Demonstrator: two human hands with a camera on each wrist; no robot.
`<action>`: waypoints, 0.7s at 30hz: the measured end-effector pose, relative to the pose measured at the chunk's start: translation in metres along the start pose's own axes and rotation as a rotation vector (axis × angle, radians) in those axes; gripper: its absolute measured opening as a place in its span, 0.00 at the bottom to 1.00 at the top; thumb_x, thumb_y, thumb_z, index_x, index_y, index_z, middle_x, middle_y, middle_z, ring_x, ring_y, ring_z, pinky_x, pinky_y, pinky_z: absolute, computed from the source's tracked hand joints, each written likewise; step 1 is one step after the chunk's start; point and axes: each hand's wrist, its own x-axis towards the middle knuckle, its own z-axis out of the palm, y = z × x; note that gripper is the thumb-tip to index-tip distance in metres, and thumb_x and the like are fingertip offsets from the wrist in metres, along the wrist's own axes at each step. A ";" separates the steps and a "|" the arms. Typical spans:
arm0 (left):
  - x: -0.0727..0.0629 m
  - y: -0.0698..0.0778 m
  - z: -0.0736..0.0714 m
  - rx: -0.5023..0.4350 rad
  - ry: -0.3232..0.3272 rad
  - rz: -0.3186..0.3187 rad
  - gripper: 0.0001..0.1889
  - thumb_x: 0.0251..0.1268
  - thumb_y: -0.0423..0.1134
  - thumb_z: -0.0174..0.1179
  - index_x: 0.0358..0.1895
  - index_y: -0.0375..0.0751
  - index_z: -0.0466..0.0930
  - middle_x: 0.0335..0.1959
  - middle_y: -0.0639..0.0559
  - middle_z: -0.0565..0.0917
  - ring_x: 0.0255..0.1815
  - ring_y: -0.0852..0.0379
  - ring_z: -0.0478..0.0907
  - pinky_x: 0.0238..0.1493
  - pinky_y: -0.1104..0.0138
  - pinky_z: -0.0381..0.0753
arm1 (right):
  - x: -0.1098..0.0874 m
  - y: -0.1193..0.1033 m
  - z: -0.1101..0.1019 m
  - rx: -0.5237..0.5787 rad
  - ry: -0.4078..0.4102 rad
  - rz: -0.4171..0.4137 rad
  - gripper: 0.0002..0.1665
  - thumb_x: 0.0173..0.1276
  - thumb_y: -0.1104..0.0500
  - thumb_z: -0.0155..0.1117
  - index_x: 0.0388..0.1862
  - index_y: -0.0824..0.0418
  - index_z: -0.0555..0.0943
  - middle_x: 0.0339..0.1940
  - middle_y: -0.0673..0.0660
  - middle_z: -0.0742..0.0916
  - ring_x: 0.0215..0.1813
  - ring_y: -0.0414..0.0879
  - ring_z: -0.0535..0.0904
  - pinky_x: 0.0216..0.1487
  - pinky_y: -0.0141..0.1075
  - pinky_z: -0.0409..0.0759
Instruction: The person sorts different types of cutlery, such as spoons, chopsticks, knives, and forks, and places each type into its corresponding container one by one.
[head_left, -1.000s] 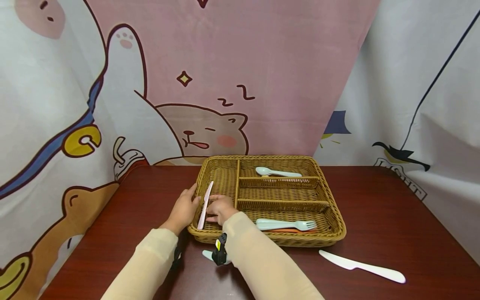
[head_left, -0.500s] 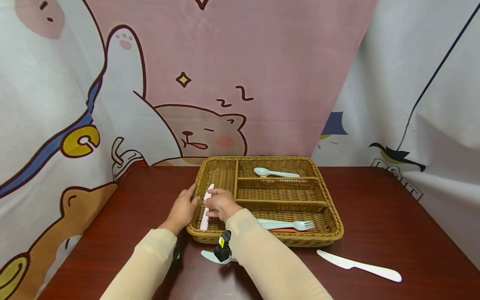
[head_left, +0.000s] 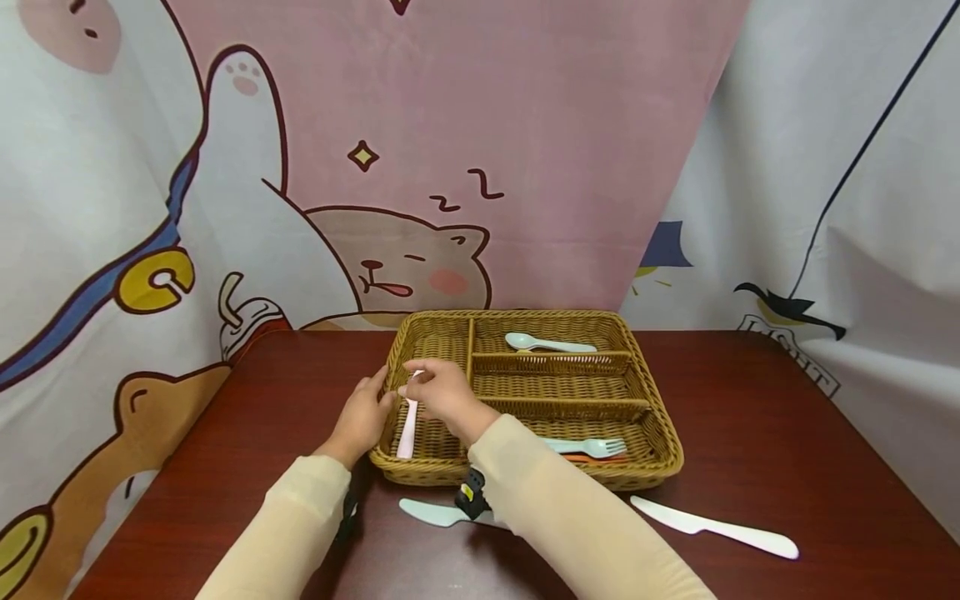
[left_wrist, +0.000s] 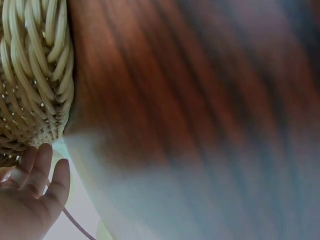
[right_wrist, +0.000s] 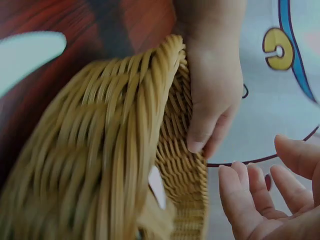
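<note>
A brown wicker basket with several compartments stands on the table. My left hand holds its left rim, thumb over the inside and fingers along the outer wall; those fingers also show beside the weave in the left wrist view. Inside the long left compartment lies a pink knife, its far end partly covered by my right hand. That hand hovers over the compartment with loosely bent fingers. In the right wrist view its fingers are spread with nothing between them, and a bit of the pink knife shows.
A pale green spoon lies in the back compartment. Pale green forks lie above orange cutlery in the front one. On the table before the basket are a pale green knife, partly under my right wrist, and a white knife.
My right hand first touched the pink knife at the compartment's left side, then rose off it and moved farther back. The knife stays in the compartment. My left hand keeps its place.
</note>
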 end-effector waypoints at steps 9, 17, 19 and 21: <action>0.002 -0.002 0.000 -0.008 -0.001 -0.012 0.29 0.76 0.38 0.47 0.75 0.32 0.53 0.61 0.31 0.69 0.62 0.37 0.69 0.64 0.46 0.66 | -0.026 -0.003 -0.013 -0.371 -0.052 -0.308 0.22 0.64 0.64 0.67 0.59 0.62 0.80 0.46 0.59 0.85 0.47 0.51 0.82 0.44 0.35 0.80; 0.001 -0.001 0.001 -0.015 -0.005 -0.009 0.29 0.76 0.38 0.46 0.75 0.32 0.52 0.62 0.31 0.69 0.63 0.37 0.69 0.64 0.46 0.66 | -0.051 0.008 -0.021 -0.492 -0.081 -0.423 0.22 0.65 0.62 0.67 0.59 0.58 0.81 0.51 0.55 0.84 0.47 0.47 0.81 0.42 0.31 0.78; 0.001 -0.001 0.001 -0.014 -0.005 -0.011 0.29 0.76 0.38 0.46 0.75 0.32 0.52 0.62 0.31 0.69 0.63 0.37 0.68 0.64 0.46 0.66 | -0.057 0.011 -0.024 -0.509 -0.090 -0.456 0.23 0.65 0.62 0.67 0.59 0.58 0.81 0.52 0.54 0.84 0.46 0.47 0.81 0.43 0.31 0.78; 0.001 -0.002 0.001 -0.013 -0.006 -0.013 0.29 0.77 0.38 0.46 0.75 0.32 0.52 0.62 0.31 0.69 0.64 0.37 0.68 0.64 0.46 0.66 | -0.062 0.014 -0.026 -0.535 -0.095 -0.493 0.22 0.65 0.62 0.68 0.59 0.59 0.81 0.51 0.54 0.84 0.46 0.45 0.80 0.44 0.32 0.78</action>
